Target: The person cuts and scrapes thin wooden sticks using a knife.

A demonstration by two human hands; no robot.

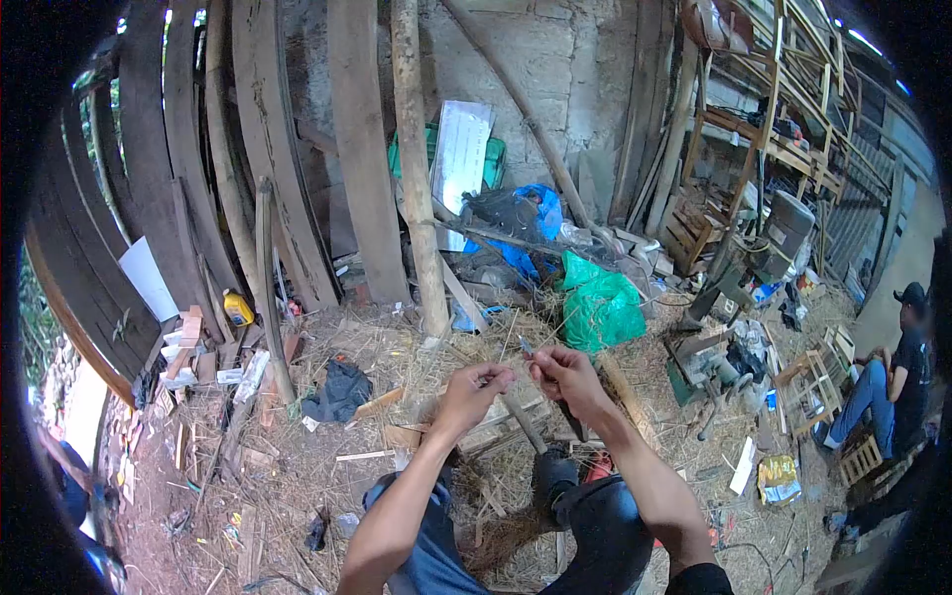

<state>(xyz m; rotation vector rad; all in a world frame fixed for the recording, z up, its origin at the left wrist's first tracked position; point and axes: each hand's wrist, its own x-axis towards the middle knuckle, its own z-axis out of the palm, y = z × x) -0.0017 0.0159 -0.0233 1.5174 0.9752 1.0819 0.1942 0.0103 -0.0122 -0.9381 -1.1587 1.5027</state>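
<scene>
My left hand (473, 395) is raised in front of my knees, its thumb and fingers pinched together. Whatever it may hold is too small to make out. Close beside it, my right hand (570, 382) is closed around a dark-handled hand tool (573, 421). A grey metal tip pokes out above the fingers and the dark handle sticks out below. Most of the tool is hidden by the hand, so its exact kind does not show. The two hands are a short gap apart. Beneath them, a wooden stick (524, 424) slants toward my dark boot (553, 474).
Straw and wood scraps cover the ground. Ahead lie a green plastic bag (601, 305) and a black bag (339, 390). A wooden post (416, 169) and planks (362, 149) stand against the wall. A person (900, 372) sits at the right; another is partly visible at far left.
</scene>
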